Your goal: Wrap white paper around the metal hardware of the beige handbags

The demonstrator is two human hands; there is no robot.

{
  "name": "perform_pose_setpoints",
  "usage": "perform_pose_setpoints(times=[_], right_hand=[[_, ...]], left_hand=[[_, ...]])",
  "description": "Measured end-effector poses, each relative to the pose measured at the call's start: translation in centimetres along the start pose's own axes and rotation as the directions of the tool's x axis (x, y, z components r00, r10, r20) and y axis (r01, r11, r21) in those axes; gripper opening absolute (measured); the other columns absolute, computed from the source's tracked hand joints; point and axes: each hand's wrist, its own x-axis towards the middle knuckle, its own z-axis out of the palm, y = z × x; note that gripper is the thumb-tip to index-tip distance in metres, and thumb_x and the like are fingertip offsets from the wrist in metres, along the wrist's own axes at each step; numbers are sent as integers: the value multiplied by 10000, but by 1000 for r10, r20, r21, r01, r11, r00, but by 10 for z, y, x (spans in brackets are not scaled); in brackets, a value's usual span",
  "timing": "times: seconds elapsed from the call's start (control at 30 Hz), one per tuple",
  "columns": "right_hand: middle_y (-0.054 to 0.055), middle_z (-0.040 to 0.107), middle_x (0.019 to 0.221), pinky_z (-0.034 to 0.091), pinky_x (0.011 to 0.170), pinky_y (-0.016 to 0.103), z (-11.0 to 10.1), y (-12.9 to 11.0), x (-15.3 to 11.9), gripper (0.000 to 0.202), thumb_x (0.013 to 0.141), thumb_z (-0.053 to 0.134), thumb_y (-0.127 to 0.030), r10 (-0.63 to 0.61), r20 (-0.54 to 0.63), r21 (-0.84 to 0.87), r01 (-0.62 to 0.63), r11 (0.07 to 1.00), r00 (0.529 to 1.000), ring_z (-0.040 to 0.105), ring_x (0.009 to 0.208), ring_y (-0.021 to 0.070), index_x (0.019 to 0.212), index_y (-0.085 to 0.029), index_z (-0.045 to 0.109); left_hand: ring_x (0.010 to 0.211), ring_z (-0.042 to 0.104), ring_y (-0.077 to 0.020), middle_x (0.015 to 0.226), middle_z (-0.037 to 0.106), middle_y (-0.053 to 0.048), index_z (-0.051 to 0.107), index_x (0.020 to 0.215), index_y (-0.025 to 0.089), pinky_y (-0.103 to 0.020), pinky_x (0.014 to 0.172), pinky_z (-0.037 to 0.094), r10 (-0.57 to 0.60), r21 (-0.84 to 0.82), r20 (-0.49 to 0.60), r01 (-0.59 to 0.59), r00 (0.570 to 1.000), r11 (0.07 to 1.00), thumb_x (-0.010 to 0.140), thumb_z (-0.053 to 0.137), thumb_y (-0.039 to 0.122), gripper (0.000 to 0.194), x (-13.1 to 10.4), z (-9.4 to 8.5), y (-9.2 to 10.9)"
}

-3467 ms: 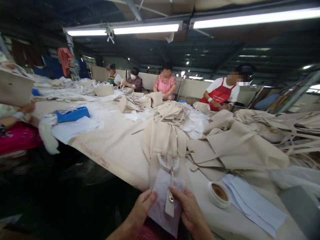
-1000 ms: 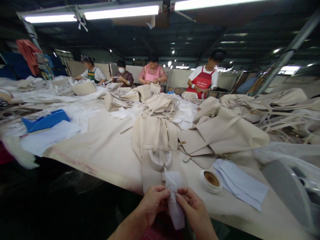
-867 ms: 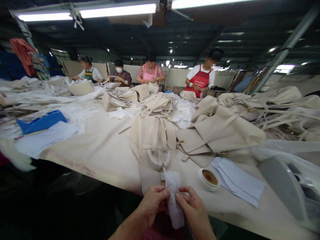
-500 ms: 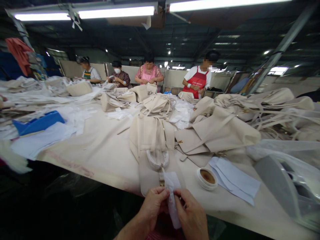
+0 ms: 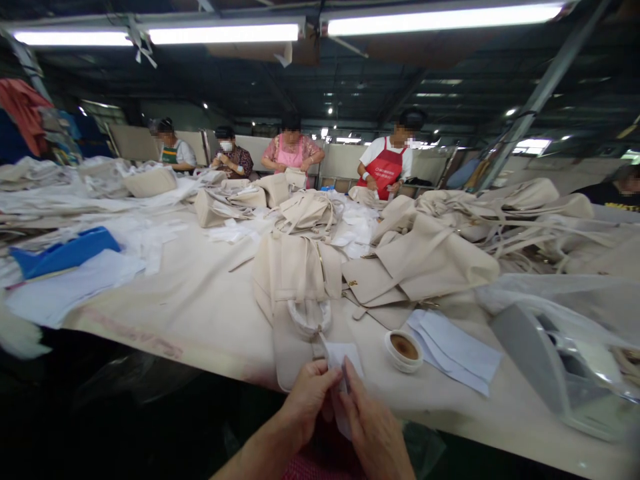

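Note:
At the table's near edge, my left hand (image 5: pixel 311 393) pinches a strip of white paper (image 5: pixel 345 357) between thumb and fingers. On its other side my right hand (image 5: pixel 369 421) presses the same paper, its fingers stretched more upward along it. The paper hangs down between both hands. Just beyond lies a beige bag (image 5: pixel 300 267), its flap toward me and a ring-shaped handle (image 5: pixel 309 327) wrapped in clear plastic. A thin strap runs from that handle to the paper. Part of the strap is hidden behind the paper and fingers.
Right of my hands are a round tub of brown paste (image 5: pixel 404 350), white paper sheets (image 5: pixel 457 353) and a grey tape dispenser (image 5: pixel 530 360). Beige bags (image 5: pixel 435 257) are heaped beyond. A blue holder (image 5: pixel 65 250) lies left. Several people work across the table.
My right hand's fingers have straightened and moved up along the paper, while my left hand keeps its pinch. The view has turned slightly right, and another person shows at the right edge.

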Motion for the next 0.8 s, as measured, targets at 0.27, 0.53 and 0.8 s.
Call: perform_pose_setpoints(times=[0.27, 0.53, 0.8], right_hand=[[111, 740, 1072, 472, 899, 383, -3, 23, -23, 456, 828, 567, -553, 89, -345, 147, -40, 988, 934, 672, 989, 311, 1102, -218, 709], [-14, 692, 603, 510, 652, 293, 2, 21, -27, 925, 764, 593, -633, 268, 39, 629, -232, 742, 963, 659, 626, 216, 1459, -71, 354], [100, 753, 920, 555, 605, 330, 6, 38, -24, 769, 495, 755, -732, 567, 124, 972, -216, 98, 815, 717, 797, 270, 1042, -209, 623]], left_hand=[[356, 365, -55, 497, 492, 73, 584, 800, 161, -197, 355, 128, 17, -142, -62, -26, 998, 990, 583, 777, 531, 470, 0, 11, -4], [628, 618, -128, 739, 697, -25, 663, 869, 134, -237, 652, 492, -12, -472, -51, -13, 999, 881, 621, 798, 184, 287, -6, 18, -4], [720, 646, -155, 806, 718, -48, 671, 808, 136, -261, 750, 515, -12, -597, -81, -38, 997, 801, 689, 742, 117, 140, -4, 26, -5]])
